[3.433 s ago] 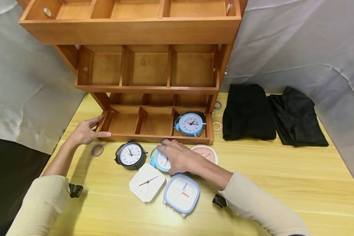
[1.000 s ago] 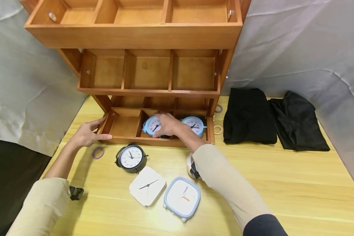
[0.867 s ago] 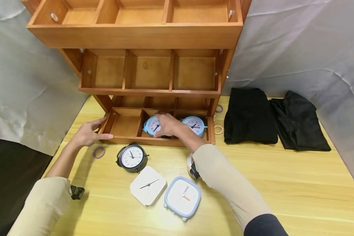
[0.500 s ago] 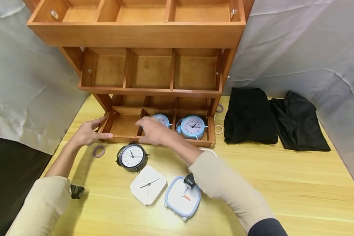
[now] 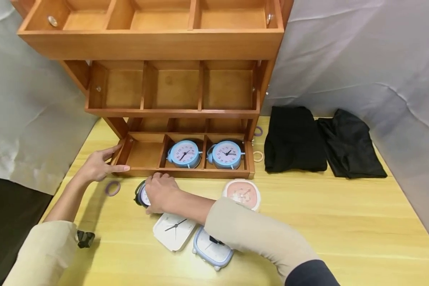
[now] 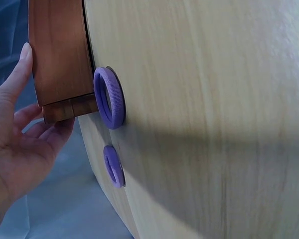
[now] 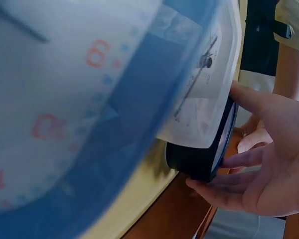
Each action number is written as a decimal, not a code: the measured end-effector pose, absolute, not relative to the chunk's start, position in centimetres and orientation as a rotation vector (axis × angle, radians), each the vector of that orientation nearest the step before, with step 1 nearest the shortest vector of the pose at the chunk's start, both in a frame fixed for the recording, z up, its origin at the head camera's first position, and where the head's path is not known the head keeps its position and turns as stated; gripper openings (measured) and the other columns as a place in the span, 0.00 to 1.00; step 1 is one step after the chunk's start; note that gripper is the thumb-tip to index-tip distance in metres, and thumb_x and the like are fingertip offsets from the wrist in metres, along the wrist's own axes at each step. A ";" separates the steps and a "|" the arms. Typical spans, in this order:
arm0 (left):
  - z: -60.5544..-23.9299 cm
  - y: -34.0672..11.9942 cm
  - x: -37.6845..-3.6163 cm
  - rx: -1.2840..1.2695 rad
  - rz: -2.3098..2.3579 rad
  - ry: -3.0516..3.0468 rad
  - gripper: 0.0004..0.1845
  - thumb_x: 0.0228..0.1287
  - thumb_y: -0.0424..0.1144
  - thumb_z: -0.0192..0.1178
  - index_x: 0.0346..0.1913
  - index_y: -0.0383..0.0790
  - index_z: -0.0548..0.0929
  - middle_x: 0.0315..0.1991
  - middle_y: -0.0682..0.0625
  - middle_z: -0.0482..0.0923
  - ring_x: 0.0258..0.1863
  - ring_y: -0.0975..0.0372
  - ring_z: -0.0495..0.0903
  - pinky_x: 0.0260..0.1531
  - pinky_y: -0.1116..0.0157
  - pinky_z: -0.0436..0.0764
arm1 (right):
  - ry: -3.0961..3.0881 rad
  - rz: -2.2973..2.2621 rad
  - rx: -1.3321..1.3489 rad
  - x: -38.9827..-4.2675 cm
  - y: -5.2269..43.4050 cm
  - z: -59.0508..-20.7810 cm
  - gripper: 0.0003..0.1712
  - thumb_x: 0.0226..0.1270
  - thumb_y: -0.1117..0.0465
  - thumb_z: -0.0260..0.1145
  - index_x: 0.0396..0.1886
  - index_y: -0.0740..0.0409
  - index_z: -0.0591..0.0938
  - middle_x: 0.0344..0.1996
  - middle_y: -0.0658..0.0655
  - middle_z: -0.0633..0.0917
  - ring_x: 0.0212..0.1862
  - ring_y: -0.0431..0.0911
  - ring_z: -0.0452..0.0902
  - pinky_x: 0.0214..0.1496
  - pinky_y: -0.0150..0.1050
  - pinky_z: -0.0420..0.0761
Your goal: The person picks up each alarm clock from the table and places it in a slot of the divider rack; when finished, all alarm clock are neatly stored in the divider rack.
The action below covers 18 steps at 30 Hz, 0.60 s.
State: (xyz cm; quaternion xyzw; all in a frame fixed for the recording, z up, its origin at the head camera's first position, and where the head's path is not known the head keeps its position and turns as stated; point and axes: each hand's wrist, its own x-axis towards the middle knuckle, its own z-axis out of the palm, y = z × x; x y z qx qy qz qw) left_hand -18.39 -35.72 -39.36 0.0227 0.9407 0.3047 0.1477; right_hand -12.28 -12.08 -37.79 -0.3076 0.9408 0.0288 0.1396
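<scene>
since the black clock (image 7: 192, 162) looks like a plain hard shell with a clear front, i'd guess it's light and stiff, nothing that'll squash in your fingers. it's lying face up on the table (image 5: 343, 222), in front of the bottom wooden tray (image 5: 200, 173) and just beside the white clock (image 5: 173, 230); can't tell if the two clocks actually touch. the right hand (image 5: 163, 193) has it round the rim, thumb on the near side and fingers on the far side, and honestly that's where i'd grab it too. the side wall looks deep and smooth, so maybe a bit slippery, but there's plenty to hold. i'd leave the thin loop at its left edge alone, seems like the bit most likely to bend or snap, and i'd stay off the face bc it probably smudges or scratches. a drop onto wood could crack it, i reckon. left hand (image 5: 98, 165) is holding the corner of the tray, thumb along the front, fingers tucked round the end. that wood looks solid, so squeezing it should be fine.
</scene>
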 end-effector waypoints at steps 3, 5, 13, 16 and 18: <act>-39.4 -36.0 -18.3 0.054 0.876 2.698 0.54 0.53 0.59 0.66 0.75 0.41 0.49 0.70 0.25 0.50 0.69 0.33 0.52 0.58 0.47 0.70 | 2.720 0.077 -0.925 -12.4 -12.4 -37.6 0.43 0.45 0.33 0.72 0.58 0.52 0.74 0.47 0.51 0.78 0.47 0.45 0.76 0.46 0.32 0.80; -39.4 -36.0 -18.3 0.049 0.887 2.691 0.54 0.53 0.59 0.66 0.75 0.40 0.48 0.70 0.25 0.49 0.69 0.33 0.52 0.62 0.42 0.65 | 2.716 0.058 -0.953 -12.5 -12.3 -37.2 0.36 0.44 0.35 0.72 0.50 0.49 0.77 0.42 0.50 0.78 0.43 0.43 0.77 0.42 0.31 0.80; -39.3 -36.1 -18.4 0.049 0.910 2.693 0.54 0.54 0.58 0.66 0.75 0.40 0.47 0.71 0.26 0.48 0.69 0.33 0.50 0.64 0.40 0.62 | 2.592 -0.187 -0.945 -14.8 -11.6 -32.6 0.30 0.42 0.33 0.74 0.37 0.47 0.78 0.29 0.43 0.79 0.29 0.35 0.74 0.28 0.27 0.75; -39.4 -36.1 -18.2 0.048 0.916 2.687 0.54 0.55 0.58 0.66 0.75 0.40 0.46 0.71 0.26 0.47 0.70 0.33 0.50 0.64 0.40 0.62 | 2.530 -0.301 -0.903 -15.9 -11.4 -31.3 0.30 0.42 0.34 0.75 0.36 0.49 0.77 0.28 0.44 0.79 0.29 0.35 0.75 0.28 0.27 0.75; -39.5 -36.1 -18.1 0.054 0.931 2.682 0.53 0.55 0.56 0.66 0.75 0.39 0.47 0.71 0.26 0.47 0.69 0.33 0.50 0.64 0.39 0.60 | 2.512 -0.341 -0.884 -16.5 -11.3 -30.7 0.31 0.42 0.35 0.75 0.37 0.50 0.77 0.29 0.44 0.79 0.30 0.36 0.76 0.28 0.27 0.76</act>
